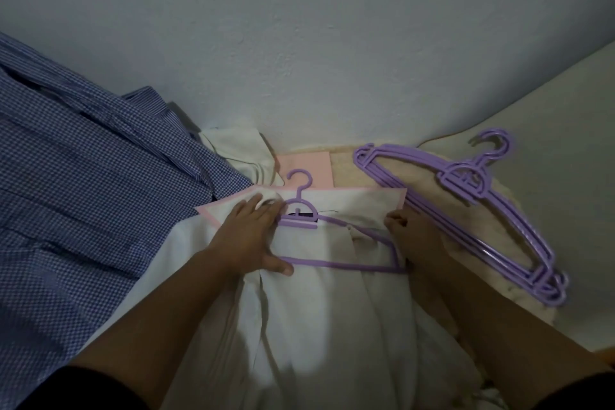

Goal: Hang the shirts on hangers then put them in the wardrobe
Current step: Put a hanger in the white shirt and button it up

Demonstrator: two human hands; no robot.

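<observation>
Pressing flat-fingered, the left hand [248, 236] is holding the white shirt [319, 309]; the right hand [411, 236] is pinching it beside the purple hanger [332, 243]; no readable writing.

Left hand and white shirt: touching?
Touching. Head view shows the left hand lying flat on the white shirt, fingers spread beside the hanger inside it.

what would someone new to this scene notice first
In the centre, two hands work a purple hanger into a white shirt: the left hand rests flat on the collar, the right hand grips the shoulder fabric. A stack of purple hangers lies right, blue checked shirts left.
</observation>
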